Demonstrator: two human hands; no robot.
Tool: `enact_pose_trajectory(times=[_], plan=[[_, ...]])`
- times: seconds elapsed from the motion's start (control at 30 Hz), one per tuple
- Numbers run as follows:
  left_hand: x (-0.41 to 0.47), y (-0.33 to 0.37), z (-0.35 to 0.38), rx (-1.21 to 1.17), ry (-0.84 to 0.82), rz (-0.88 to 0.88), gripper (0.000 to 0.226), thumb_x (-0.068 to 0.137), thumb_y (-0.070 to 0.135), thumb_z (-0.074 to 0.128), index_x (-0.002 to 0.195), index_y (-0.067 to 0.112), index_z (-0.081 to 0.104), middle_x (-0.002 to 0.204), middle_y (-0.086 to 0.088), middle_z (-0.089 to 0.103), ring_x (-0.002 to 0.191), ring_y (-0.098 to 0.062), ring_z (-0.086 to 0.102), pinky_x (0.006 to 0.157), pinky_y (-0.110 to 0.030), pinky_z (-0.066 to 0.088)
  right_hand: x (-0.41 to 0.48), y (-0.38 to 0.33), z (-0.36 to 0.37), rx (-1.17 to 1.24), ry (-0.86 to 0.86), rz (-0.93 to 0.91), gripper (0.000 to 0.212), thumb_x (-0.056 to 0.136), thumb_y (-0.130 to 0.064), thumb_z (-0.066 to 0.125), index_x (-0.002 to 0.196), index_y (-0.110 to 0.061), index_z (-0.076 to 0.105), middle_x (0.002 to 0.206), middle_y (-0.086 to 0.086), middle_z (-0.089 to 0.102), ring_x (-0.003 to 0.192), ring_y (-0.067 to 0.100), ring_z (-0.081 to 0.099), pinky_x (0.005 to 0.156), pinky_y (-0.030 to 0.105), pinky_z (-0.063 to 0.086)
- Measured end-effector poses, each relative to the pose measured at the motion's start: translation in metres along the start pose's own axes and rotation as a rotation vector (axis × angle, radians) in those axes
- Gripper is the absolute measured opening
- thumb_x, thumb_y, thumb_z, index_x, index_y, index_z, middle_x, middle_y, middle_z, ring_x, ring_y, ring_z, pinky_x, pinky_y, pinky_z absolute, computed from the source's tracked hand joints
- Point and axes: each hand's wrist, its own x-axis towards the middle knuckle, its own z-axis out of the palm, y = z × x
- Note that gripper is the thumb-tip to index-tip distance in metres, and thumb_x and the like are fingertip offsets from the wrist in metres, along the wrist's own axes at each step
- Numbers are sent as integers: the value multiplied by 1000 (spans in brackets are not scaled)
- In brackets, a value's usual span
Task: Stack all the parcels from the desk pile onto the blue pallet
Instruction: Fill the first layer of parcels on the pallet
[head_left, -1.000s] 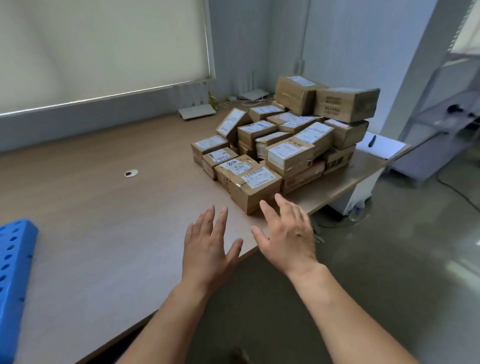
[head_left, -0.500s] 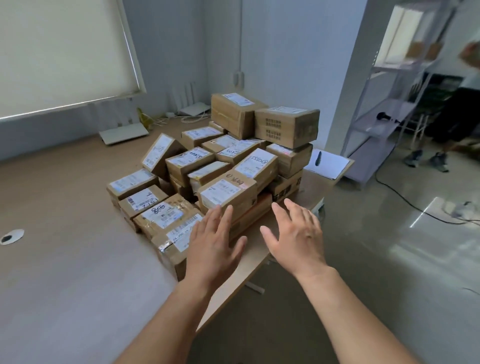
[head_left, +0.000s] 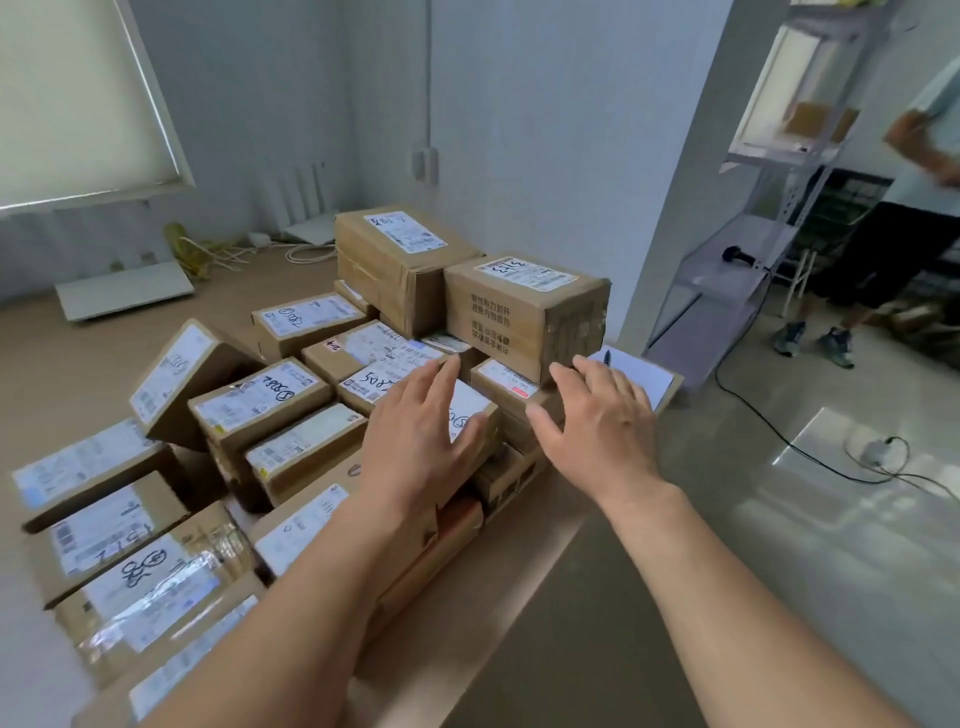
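Against the near face of the printed carton (head_left: 524, 317), which tops the parcel pile together with a taller carton (head_left: 395, 260) just behind and to its left, I have both hands out and empty. The left hand (head_left: 421, 441) is flat, fingers straight and slightly spread, over a white-labelled parcel (head_left: 470, 410) just in front of and below the printed carton; I cannot tell whether the palm touches the label. The right hand (head_left: 597, 421) is open too. Its fingertips are near the printed carton's lower right corner, and its thumb points toward the small parcel (head_left: 506, 382) on which that carton rests. Held apart like this, the hands look set to flank a box. I judge the printed carton the likely pick, since it sits on top and lifting it should disturb nothing below. More parcels spread left of and in front of it across the bench (head_left: 31, 353), layered, with one leaning parcel (head_left: 176, 374) tilted well to its left. The blue pallet is out of view and the pile is large, so most of the work lies ahead. A notepad (head_left: 641, 376) with a pen (head_left: 607, 356) lies just right of the carton, easy to sweep off. A person (head_left: 883, 249) stands well off to its right.
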Motion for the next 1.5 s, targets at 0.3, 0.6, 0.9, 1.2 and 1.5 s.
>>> enact_pose_trajectory(times=[0.3,0.6,0.9,1.2,1.5], plan=[[80,45,8,-12,12,-181,61,95,51,36,149,26,21,152,1,32,137,-18,31,103,-39,37,108,79,-3,40,-56,-17,51,93,-41,48,134,-11,46,138,15,44,125,32,40,102,39,31],[138,102,26,-355,-16,-551,50,97,49,34,133,17,48,129,-5,57,114,-25,52,91,-35,44,193,122,27,383,-435,83,52,98,-47,26,111,-5,53,114,16,56,100,32,50,78,36,37],[134,134,43,-626,84,-751,38,97,30,42,135,23,46,117,-4,59,102,-23,57,85,-39,53,192,138,44,610,-624,-33,33,97,-34,34,106,-7,52,108,11,56,94,28,48,73,33,36],[88,150,57,-788,231,-572,53,98,17,47,142,41,30,123,11,59,109,-7,58,98,-33,44,146,157,28,839,-546,-142,52,99,-29,40,147,-15,26,144,7,42,128,27,41,96,32,34],[29,140,46,-729,379,-558,62,97,8,46,147,36,21,133,18,49,117,9,49,96,-13,43,112,125,30,1021,-480,-292,57,95,-29,51,147,-19,29,145,2,43,132,21,40,105,30,32]])
